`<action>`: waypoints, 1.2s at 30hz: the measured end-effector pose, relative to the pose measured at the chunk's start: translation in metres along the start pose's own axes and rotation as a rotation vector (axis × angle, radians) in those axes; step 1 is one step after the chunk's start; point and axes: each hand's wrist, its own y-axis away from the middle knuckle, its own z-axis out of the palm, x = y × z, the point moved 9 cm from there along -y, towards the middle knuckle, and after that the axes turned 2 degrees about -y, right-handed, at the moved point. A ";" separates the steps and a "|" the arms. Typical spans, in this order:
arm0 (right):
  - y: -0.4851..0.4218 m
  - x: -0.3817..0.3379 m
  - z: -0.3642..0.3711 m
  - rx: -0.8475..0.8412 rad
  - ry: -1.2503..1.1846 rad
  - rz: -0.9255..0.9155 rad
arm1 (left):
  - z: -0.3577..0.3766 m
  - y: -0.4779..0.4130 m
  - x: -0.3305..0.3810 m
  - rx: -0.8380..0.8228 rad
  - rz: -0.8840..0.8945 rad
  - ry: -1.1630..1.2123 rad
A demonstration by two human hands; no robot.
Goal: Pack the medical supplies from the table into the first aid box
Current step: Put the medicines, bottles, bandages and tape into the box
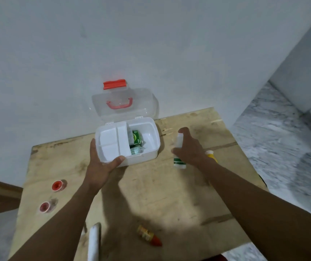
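The white first aid box point(150, 147) stands open at the table's far side, its clear lid point(124, 104) with red handle leaning back against the wall. A white inner tray covers its left half; a green carton point(136, 137) and other green packets lie in the right half. My left hand point(102, 161) grips the box's near left corner. My right hand point(188, 147), to the right of the box, is closed around a small white bottle point(179, 140). A white-and-green bottle point(179, 162) lies just under that hand, a yellow tube point(210, 154) behind the wrist.
Two red-capped tape rolls point(57, 185) point(44, 207) lie near the wooden table's left edge. A small bottle with a red cap point(149, 235) and a white stick-like object point(94, 240) lie at the near edge. The white wall stands close behind the box; grey floor is to the right.
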 end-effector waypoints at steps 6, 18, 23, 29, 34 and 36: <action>0.027 -0.073 -0.048 0.344 -0.115 -0.270 | -0.001 -0.003 0.001 -0.002 -0.018 0.006; 0.021 -0.139 -0.015 0.393 -0.122 -0.608 | -0.005 -0.004 -0.010 0.020 -0.059 -0.042; -0.019 -0.122 0.008 0.291 -0.019 -0.587 | -0.007 -0.003 -0.017 0.006 -0.078 -0.030; -0.044 -0.117 0.019 0.332 0.120 -0.642 | -0.004 -0.005 -0.010 0.000 -0.024 0.002; -0.053 -0.122 0.033 0.269 0.256 -0.688 | -0.004 -0.005 -0.007 0.024 -0.024 -0.022; -0.053 -0.125 0.036 0.252 0.307 -0.700 | -0.004 -0.006 -0.009 0.031 -0.026 -0.033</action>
